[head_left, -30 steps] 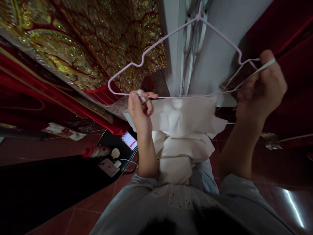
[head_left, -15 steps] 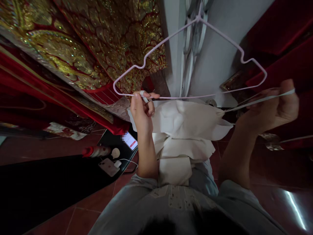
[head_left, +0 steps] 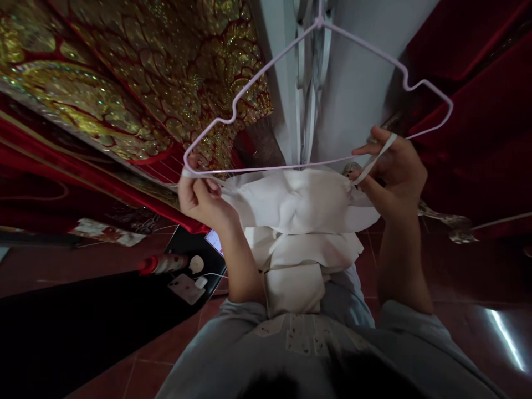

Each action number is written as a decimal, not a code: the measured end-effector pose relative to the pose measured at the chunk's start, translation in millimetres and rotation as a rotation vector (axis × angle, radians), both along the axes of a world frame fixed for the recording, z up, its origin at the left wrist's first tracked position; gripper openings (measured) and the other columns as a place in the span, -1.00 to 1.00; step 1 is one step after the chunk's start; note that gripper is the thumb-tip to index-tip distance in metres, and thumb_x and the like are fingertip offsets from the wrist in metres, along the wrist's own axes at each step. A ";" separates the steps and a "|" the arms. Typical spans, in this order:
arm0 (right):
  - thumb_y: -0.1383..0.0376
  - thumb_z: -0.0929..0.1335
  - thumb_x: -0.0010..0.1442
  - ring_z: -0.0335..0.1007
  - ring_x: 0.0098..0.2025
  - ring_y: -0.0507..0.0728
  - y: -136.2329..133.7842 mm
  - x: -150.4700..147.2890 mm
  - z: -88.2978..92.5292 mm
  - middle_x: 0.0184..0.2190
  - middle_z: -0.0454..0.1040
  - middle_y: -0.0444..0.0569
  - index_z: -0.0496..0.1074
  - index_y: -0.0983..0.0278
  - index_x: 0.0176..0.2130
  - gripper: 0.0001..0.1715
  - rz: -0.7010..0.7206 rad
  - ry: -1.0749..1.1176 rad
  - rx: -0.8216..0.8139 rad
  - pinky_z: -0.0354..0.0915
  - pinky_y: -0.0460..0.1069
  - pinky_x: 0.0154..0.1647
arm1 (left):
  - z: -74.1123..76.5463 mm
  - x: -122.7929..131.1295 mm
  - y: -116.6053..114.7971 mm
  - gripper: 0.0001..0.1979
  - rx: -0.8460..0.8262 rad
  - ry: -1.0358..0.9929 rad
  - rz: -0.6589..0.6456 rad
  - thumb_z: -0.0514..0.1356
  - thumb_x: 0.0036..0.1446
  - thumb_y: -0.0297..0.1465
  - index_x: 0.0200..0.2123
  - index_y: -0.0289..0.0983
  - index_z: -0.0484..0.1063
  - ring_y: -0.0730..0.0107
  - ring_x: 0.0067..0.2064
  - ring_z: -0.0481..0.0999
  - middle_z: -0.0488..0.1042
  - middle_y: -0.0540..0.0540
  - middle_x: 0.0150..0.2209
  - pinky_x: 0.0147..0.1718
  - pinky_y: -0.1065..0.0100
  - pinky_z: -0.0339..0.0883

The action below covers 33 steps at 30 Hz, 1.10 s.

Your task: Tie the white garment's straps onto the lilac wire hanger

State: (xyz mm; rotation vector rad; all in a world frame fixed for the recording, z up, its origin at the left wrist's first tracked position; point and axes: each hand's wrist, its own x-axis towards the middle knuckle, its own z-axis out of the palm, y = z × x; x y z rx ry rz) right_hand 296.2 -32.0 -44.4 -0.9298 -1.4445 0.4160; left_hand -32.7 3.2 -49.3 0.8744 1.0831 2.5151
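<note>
A pale pink wire hanger [head_left: 291, 166] hangs in front of me, its lower bar running across just above a cream layered garment [head_left: 299, 205]. At the bar's left corner, my left hand [head_left: 203, 194] is closed with a white strap [head_left: 191, 173] wrapped over its finger. My right hand [head_left: 394, 177] is near the right part of the bar, its fingers bent and another white strap [head_left: 376, 158] stretched over them from the garment's right side. Lower tiers of cream cloth drape down toward my lap.
Gold-sequined red garments [head_left: 199, 66] hang at the left, dark red cloth [head_left: 469, 105] at the right. A grey-white panel [head_left: 357, 72] stands behind the hanger. On a black surface [head_left: 103, 321] lie a red-capped bottle [head_left: 162, 265], a phone [head_left: 187, 288] and a white charger [head_left: 201, 282].
My right hand has come inward to the left, close to the hanger's bar, with the strap over its fingers. My left hand has shifted left to the hanger's corner, drawing the other strap.
</note>
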 end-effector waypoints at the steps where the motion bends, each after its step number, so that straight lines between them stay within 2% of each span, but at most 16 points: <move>1: -0.11 0.74 0.21 0.53 -0.26 0.14 -0.3 0.7 1.1 0.08 0.78 0.04 0.60 -0.04 0.40 -0.11 0.017 0.006 -0.006 0.37 0.06 -0.42 | 1.9 -3.7 2.4 -0.81 0.005 -0.019 0.078 0.28 0.51 -0.45 0.03 -0.15 0.70 0.43 -0.32 0.49 0.77 -0.08 0.20 -0.45 0.36 0.27; 2: -0.10 0.75 0.20 0.52 -0.26 0.13 -0.7 0.6 2.6 0.07 0.78 0.04 0.60 -0.02 0.39 -0.11 0.028 0.009 -0.009 0.34 0.04 -0.44 | 4.9 -6.7 4.3 -0.81 0.015 -0.018 0.126 0.27 0.52 -0.45 0.05 -0.17 0.69 0.41 -0.24 0.53 0.74 -0.10 0.25 -0.36 0.37 0.38; 4: -0.08 0.74 0.20 0.46 -0.34 0.09 -1.3 -0.9 5.6 0.03 0.80 0.02 0.62 -0.01 0.36 -0.15 0.041 0.005 -0.007 0.22 0.01 -0.51 | 12.7 -11.2 6.9 -0.82 0.045 0.050 0.110 0.28 0.56 -0.38 0.09 -0.24 0.68 0.34 -0.07 0.62 0.70 -0.17 0.30 -0.10 0.33 0.53; 5: -0.08 0.73 0.22 0.40 -0.41 0.06 -1.2 -1.8 6.7 0.01 0.80 0.00 0.62 -0.02 0.35 -0.18 0.046 0.000 -0.007 0.15 0.00 -0.55 | 16.7 -13.2 8.1 -0.81 0.061 0.101 0.055 0.30 0.59 -0.32 0.08 -0.26 0.69 0.29 0.02 0.65 0.70 -0.20 0.29 0.00 0.31 0.55; 7: -0.06 0.71 0.25 0.25 -0.50 0.00 0.1 -2.8 7.4 -0.02 0.80 -0.05 0.62 -0.05 0.35 -0.23 0.053 -0.012 -0.013 0.07 -0.01 -0.58 | 24.8 -17.4 11.6 -0.78 0.089 0.191 -0.082 0.36 0.58 -0.24 0.01 -0.27 0.72 0.22 0.12 0.69 0.73 -0.20 0.19 0.08 0.30 0.54; 9: -0.03 0.71 0.26 0.17 -0.53 -0.03 2.8 -2.1 5.6 -0.01 0.79 -0.07 0.60 -0.09 0.37 -0.23 0.053 -0.036 -0.026 0.08 -0.01 -0.59 | 34.0 -21.9 16.7 -0.79 0.098 0.268 -0.188 0.43 0.51 -0.24 -0.05 -0.27 0.75 0.21 0.04 0.73 0.76 -0.17 0.03 0.00 0.32 0.54; 11: -0.03 0.70 0.26 0.17 -0.53 -0.03 5.8 -0.4 2.4 0.00 0.79 -0.07 0.60 -0.10 0.37 -0.22 0.049 -0.067 -0.040 0.12 -0.01 -0.58 | 46.3 -25.8 22.2 -0.81 0.072 0.360 -0.243 0.38 0.48 -0.29 -0.07 -0.27 0.78 0.28 -0.19 0.69 0.73 -0.12 -0.19 -0.18 0.34 0.50; 14: -0.04 0.69 0.27 0.26 -0.49 0.01 8.2 0.8 -1.4 0.03 0.78 -0.03 0.59 -0.09 0.39 -0.21 0.049 -0.089 -0.076 0.18 0.01 -0.53 | 71.1 -28.5 26.6 -0.74 0.002 0.566 -0.266 0.27 0.44 -0.32 -0.27 -0.25 0.73 0.35 -0.48 0.39 0.54 -0.03 -0.46 -0.44 0.34 0.24; 17: -0.03 0.68 0.29 0.20 -0.50 0.00 8.2 -3.0 -1.6 0.05 0.79 -0.01 0.58 -0.07 0.40 -0.22 0.038 -0.075 -0.077 0.18 0.02 -0.52 | 96.0 -27.0 24.4 -0.67 -0.082 0.773 -0.307 0.25 0.39 -0.39 -0.48 -0.22 0.50 0.33 -0.49 0.31 0.44 -0.02 -0.52 -0.43 0.29 0.12; 21: 0.01 0.66 0.30 0.11 -0.53 -0.03 9.2 -8.7 -1.0 -0.02 0.78 -0.07 0.58 -0.08 0.37 -0.28 0.038 -0.032 -0.021 0.09 -0.02 -0.55 | 111.9 -24.5 21.9 -0.60 -0.130 0.922 -0.276 0.18 0.42 -0.65 -0.50 -0.24 0.41 0.35 -0.44 0.22 0.28 0.03 -0.52 -0.37 0.29 0.05; 24: 0.01 0.65 0.30 0.19 -0.50 0.00 12.0 -5.3 -3.5 0.02 0.77 -0.04 0.56 -0.09 0.39 -0.26 0.029 -0.045 -0.075 0.16 0.00 -0.53 | 110.6 -25.3 28.6 -0.48 -0.223 0.916 -0.288 0.19 0.58 -0.69 -0.50 -0.26 0.40 0.36 -0.43 0.24 0.24 0.06 -0.52 -0.32 0.32 0.12; 26: 0.02 0.64 0.31 0.30 -0.45 0.04 14.2 -0.3 -6.3 0.06 0.76 0.00 0.54 -0.10 0.40 -0.25 0.036 -0.053 -0.108 0.22 0.02 -0.51 | 104.9 -26.4 36.0 -0.41 -0.269 0.899 -0.338 0.31 0.67 -0.52 -0.54 -0.26 0.38 0.36 -0.44 0.28 0.23 0.06 -0.54 -0.31 0.32 0.19; 28: 0.01 0.63 0.32 0.38 -0.42 0.07 16.1 3.8 -8.6 0.07 0.75 0.02 0.53 -0.10 0.40 -0.26 0.034 -0.047 -0.105 0.24 0.03 -0.52 | 94.8 -26.7 42.0 -0.35 -0.267 0.834 -0.388 0.41 0.67 -0.28 -0.56 -0.25 0.38 0.38 -0.47 0.29 0.24 0.06 -0.57 -0.37 0.30 0.19; 30: -0.01 0.63 0.32 0.39 -0.42 0.08 17.3 4.4 -9.3 0.03 0.75 0.01 0.52 -0.10 0.39 -0.27 0.003 -0.035 -0.069 0.19 0.01 -0.55 | 79.7 -24.8 43.6 -0.34 -0.222 0.656 -0.423 0.39 0.67 -0.09 -0.51 -0.25 0.45 0.40 -0.49 0.32 0.34 0.02 -0.53 -0.42 0.30 0.20; 33: -0.06 0.62 0.30 0.40 -0.39 0.10 17.7 -2.0 -7.5 -0.03 0.74 -0.01 0.52 -0.09 0.36 -0.27 -0.068 -0.032 -0.020 0.15 0.00 -0.55 | 50.0 -17.0 35.5 -0.48 -0.143 0.255 -0.476 0.35 0.66 0.01 -0.30 -0.22 0.59 0.41 -0.46 0.43 0.54 -0.04 -0.39 -0.45 0.33 0.29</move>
